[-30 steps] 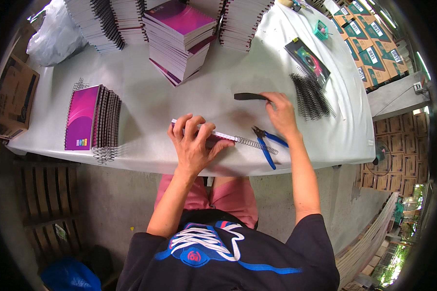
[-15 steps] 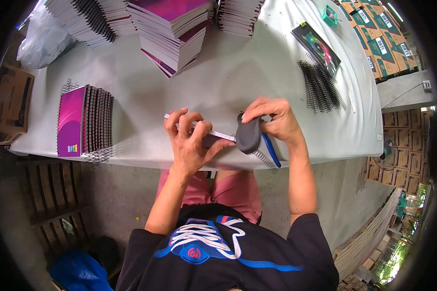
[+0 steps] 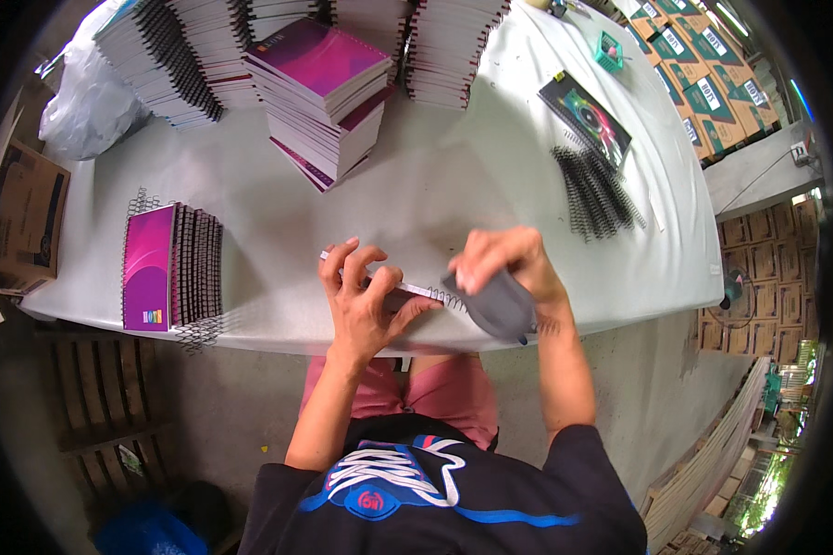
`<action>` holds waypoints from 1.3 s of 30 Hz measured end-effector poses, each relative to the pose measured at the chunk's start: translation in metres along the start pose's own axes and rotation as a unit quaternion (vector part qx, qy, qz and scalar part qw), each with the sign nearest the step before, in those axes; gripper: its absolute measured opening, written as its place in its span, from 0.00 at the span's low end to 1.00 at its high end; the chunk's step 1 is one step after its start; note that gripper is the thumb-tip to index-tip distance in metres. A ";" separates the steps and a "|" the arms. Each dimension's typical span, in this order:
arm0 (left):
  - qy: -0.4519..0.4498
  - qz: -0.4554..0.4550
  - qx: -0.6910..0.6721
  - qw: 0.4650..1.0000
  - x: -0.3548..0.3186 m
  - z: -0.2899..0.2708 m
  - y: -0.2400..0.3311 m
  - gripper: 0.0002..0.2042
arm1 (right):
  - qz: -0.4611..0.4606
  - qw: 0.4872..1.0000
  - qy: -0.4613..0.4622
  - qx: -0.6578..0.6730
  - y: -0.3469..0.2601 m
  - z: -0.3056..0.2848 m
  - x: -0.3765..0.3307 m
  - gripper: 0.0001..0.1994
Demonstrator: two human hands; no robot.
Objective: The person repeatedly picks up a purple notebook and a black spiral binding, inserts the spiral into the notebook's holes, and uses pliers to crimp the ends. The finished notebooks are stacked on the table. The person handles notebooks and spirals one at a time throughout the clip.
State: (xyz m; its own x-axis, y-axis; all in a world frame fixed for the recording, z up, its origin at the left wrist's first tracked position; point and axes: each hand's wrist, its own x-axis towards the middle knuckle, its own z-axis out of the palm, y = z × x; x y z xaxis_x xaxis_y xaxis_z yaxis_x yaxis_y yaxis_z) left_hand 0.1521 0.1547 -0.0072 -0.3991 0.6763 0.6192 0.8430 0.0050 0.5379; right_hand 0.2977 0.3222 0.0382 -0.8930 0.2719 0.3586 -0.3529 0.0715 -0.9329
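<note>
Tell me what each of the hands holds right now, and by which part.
Left hand presses flat on the notebook's spine edge by the silver wire coil. Right hand grips a blurred dark grey object from its top.

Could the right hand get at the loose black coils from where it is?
Probably yes, but not freely. The coils lie uncovered on the table ahead and right of the right hand, nothing between. That hand is gripping a grey pad, though.
</note>
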 end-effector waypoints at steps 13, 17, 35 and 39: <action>0.058 -0.021 -0.032 0.998 -0.001 -0.003 -0.002 0.28 | 0.040 0.990 0.095 -0.100 -0.004 0.018 0.005 0.16; 0.040 -0.050 -0.074 0.995 -0.003 -0.004 -0.007 0.29 | 0.083 0.981 0.066 -0.160 -0.005 0.039 0.007 0.15; 0.047 -0.101 -0.249 0.962 -0.003 0.011 -0.029 0.46 | 0.119 0.967 0.033 -0.223 -0.002 0.046 0.032 0.12; 0.024 -0.187 -0.345 0.920 0.000 0.011 -0.026 0.49 | 0.073 0.981 0.047 -0.175 -0.002 0.041 0.036 0.13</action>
State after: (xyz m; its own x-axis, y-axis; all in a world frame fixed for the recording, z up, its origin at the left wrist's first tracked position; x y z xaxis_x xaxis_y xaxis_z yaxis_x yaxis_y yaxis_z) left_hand 0.1346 0.1626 -0.0279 -0.6438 0.6891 0.3328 0.2212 -0.2488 0.9430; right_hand 0.2545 0.2929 0.0541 -0.8917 0.3892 0.2311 -0.0915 0.3451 -0.9341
